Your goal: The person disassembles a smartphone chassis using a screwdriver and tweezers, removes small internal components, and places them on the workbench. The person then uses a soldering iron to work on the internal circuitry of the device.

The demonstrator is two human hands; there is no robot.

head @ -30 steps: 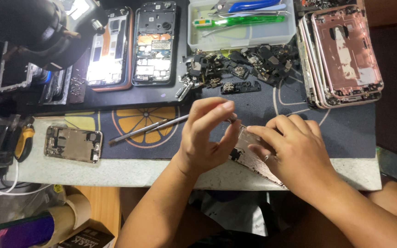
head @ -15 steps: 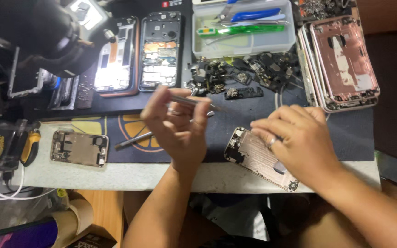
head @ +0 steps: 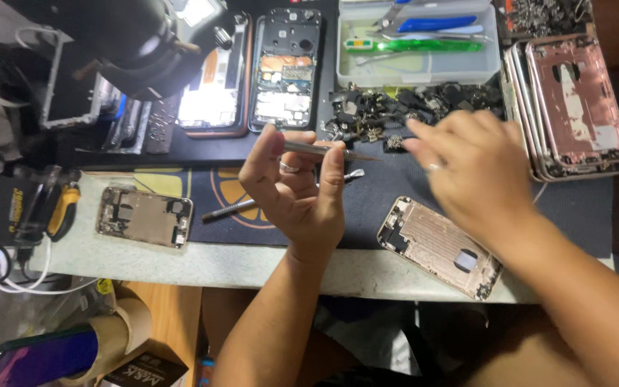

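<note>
Part-selection step. The left hand [head: 296, 188] pinches the tweezers [head: 327, 151] in a closed grip, tips toward the small parts pile [head: 395, 115]. The right hand [head: 476, 166], fingers apart and empty, reaches there. The rear housing [head: 438, 247] lies on the worktop [head: 252, 261]. Picking a part likely demands fine placement.

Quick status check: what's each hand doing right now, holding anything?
Left hand: closed on the tweezers, pinched between thumb and fingers.
Right hand: blurred, over the pile of small parts; holding anything cannot be told.
</note>
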